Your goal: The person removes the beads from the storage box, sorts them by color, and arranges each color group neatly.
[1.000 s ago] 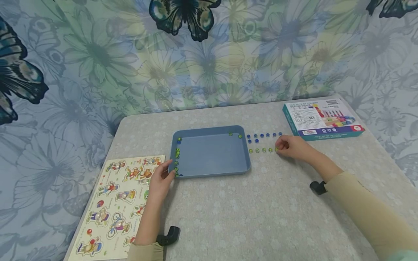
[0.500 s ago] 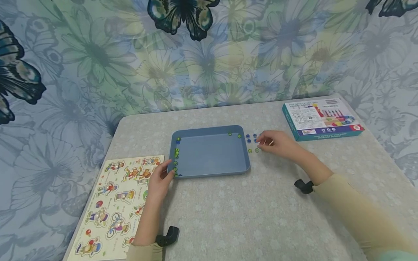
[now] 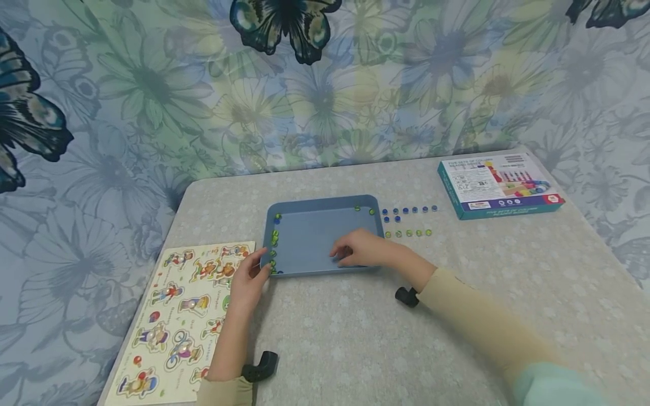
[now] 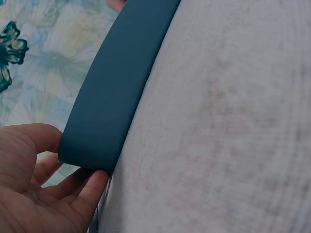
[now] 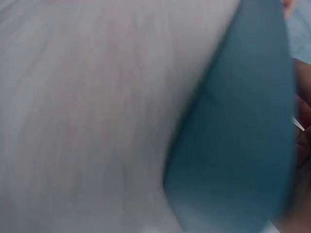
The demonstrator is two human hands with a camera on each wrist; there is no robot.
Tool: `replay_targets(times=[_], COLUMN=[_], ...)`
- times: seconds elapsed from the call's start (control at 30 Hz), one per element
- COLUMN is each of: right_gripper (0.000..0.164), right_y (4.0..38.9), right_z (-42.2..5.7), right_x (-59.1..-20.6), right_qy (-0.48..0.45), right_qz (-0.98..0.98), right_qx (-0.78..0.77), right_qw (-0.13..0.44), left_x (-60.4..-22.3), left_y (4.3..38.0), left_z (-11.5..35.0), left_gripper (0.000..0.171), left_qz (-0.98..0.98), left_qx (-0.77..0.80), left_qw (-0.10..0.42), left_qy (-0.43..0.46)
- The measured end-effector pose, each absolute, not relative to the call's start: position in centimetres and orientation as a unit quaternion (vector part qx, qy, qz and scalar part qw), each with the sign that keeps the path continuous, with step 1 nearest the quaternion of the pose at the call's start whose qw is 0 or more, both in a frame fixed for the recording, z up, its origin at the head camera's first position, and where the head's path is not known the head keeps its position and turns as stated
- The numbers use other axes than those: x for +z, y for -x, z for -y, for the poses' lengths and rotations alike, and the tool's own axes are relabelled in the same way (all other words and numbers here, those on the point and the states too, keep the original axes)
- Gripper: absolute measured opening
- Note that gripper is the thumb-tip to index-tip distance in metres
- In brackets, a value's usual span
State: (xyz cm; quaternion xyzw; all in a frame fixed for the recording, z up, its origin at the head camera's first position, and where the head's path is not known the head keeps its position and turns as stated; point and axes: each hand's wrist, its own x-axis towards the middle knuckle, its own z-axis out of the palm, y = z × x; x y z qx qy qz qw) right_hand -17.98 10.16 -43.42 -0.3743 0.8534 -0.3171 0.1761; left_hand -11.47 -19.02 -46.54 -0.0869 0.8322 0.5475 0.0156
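Observation:
My left hand (image 3: 249,285) grips the near left corner of the blue-grey tray (image 3: 307,239). In the left wrist view the left hand's fingers (image 4: 92,191) bend round the tray's corner. Over the near right part of the tray hovers my right hand (image 3: 367,248), its fingers loosely bent, with nothing visible between them. Green marbles (image 3: 275,235) and some blue ones line the tray's left side; two green marbles (image 3: 372,212) lie in its far right corner. On the table right of the tray are rows of blue marbles (image 3: 415,210) and green marbles (image 3: 419,232).
A flat box (image 3: 500,183) with a printed lid lies at the back right of the table (image 3: 345,338). Left of the tray is a picture puzzle board (image 3: 172,321), partly behind the left forearm. A flowered wall covering (image 3: 325,101) rises behind the table.
My right hand has swept left from the end of the green marble row, past the marbles, to over the tray. The left hand and the tray have stayed in place.

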Motion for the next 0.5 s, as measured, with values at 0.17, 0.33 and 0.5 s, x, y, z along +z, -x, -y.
replay_targets(times=[0.17, 0.33, 0.5], right_gripper=[0.023, 0.024, 0.023], right_y=[18.3, 18.6, 18.6], right_z=[-6.9, -4.2, -1.5], right_x=[-44.7, -44.8, -44.6], right_qy=[0.370, 0.380, 0.382], right_qz=[-0.857, -0.846, -0.843], right_qx=[-0.309, -0.321, -0.324], right_qw=[0.183, 0.193, 0.195], left_x=[-46.5, -46.5, -46.4], left_y=[11.5, 11.5, 11.4], left_z=[19.0, 19.0, 19.1], left_gripper=[0.041, 0.041, 0.041], left_qz=[-0.833, -0.836, -0.834], left_qx=[0.546, 0.542, 0.545], left_qw=[0.017, 0.015, 0.011], left_qy=[0.085, 0.088, 0.087])
